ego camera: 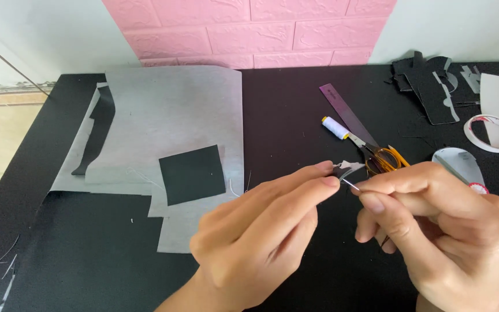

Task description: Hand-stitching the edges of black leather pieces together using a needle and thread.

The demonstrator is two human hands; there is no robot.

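Your left hand (261, 237) pinches a small grey-and-black fabric scrap (346, 168) at its fingertips; your right hand (434, 231) grips a thin needle (351, 184) just below it. A slip could prick your left forefinger.

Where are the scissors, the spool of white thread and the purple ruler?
scissors (383, 159), head view, on the amber handle loops.
spool of white thread (335, 127), head view, on the middle of the white winding.
purple ruler (345, 111), head view, on the bare upper half of the strip.
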